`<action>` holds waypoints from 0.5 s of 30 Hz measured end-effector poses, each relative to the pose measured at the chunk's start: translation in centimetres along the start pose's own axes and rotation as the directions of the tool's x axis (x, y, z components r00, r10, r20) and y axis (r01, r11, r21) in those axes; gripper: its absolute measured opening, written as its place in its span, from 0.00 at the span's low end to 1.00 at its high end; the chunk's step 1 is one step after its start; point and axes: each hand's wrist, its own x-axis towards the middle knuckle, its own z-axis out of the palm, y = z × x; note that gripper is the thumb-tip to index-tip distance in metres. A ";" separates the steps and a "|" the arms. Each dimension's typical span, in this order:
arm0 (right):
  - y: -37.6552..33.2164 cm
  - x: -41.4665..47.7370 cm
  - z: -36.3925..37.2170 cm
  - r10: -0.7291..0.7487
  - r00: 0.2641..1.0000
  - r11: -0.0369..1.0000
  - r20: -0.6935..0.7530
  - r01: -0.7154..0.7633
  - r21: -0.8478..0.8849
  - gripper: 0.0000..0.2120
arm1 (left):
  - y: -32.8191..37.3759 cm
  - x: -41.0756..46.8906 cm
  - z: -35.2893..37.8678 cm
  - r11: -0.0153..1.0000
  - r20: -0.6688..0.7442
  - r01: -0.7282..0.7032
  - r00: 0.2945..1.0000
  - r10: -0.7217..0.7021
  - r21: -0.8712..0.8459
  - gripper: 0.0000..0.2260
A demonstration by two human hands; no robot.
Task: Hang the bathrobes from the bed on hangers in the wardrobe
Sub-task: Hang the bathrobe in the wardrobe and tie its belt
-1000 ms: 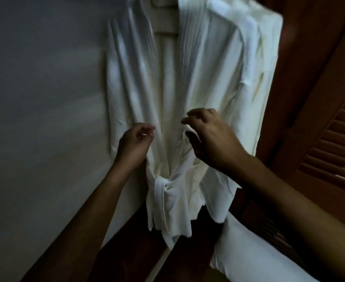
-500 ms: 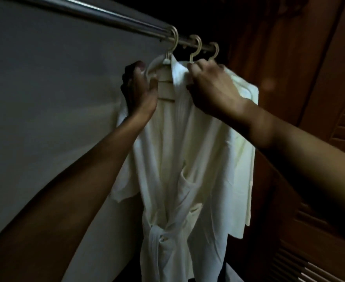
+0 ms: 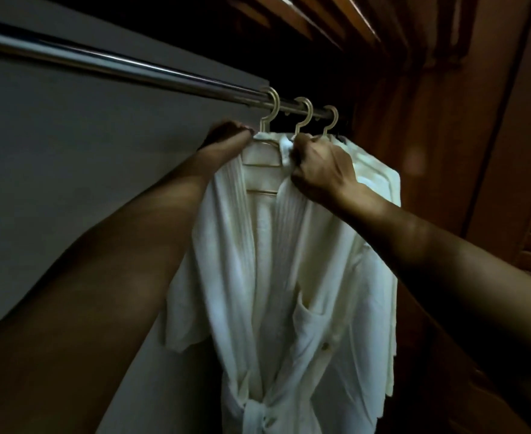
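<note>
White belted bathrobe (image 3: 267, 277) hangs on a pale hanger (image 3: 262, 158), collar gripped by left hand (image 3: 226, 137) and right hand (image 3: 320, 170); seemingly a second robe (image 3: 380, 183) behind.

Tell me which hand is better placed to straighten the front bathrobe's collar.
Probably right: the right hand has its grip on the collar beside the hanger, whereas the left hand sits at the shoulder of the bathrobe.

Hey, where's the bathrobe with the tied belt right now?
Head view, centre: the belted bathrobe hangs from the leftmost hanger hook on the metal rail, left hand and right hand gripping its collar, another robe behind on its right.
</note>
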 end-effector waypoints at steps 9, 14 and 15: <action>2.0 0.7 1.3 0.069 0.998 0.997 -0.001 -0.069 0.018 0.14 | -9.9 -4.5 1.5 0.966 -0.143 0.081 0.983 -0.119 -0.244 0.24; 3.5 1.5 2.4 0.024 0.999 1.000 -0.049 -0.023 0.018 0.12 | -17.4 -8.9 4.0 0.971 -0.190 0.164 0.962 -0.197 -0.175 0.21; 4.0 1.6 2.4 0.002 0.998 1.000 -0.056 -0.002 0.005 0.12 | -17.6 -9.0 3.4 0.973 -0.217 0.151 0.958 -0.188 -0.176 0.20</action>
